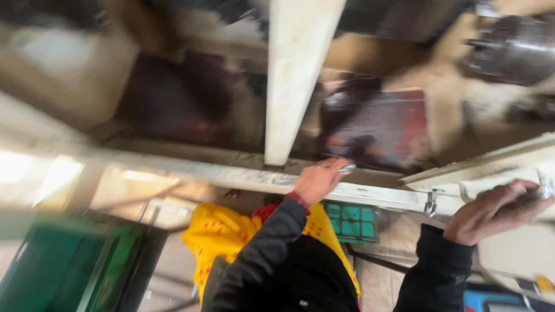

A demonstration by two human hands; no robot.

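The view is blurred. My left hand [315,180] rests against a pale horizontal frame rail [231,172], just below a pale upright post [295,81]. Its fingers pinch a small silver piece [346,169]; I cannot make out what it is. My right hand [496,209] reaches out to the right, fingers curled over a shiny metal fitting [543,188] on a pale tilted panel [491,164]. Both arms wear black sleeves.
A small metal hook [430,203] hangs under the rail. Below lie a yellow cloth with red dots [217,234], a green crate [351,219] and a dark green box [63,266]. A metal vessel [514,49] and a dark red surface [381,124] show beyond the frame.
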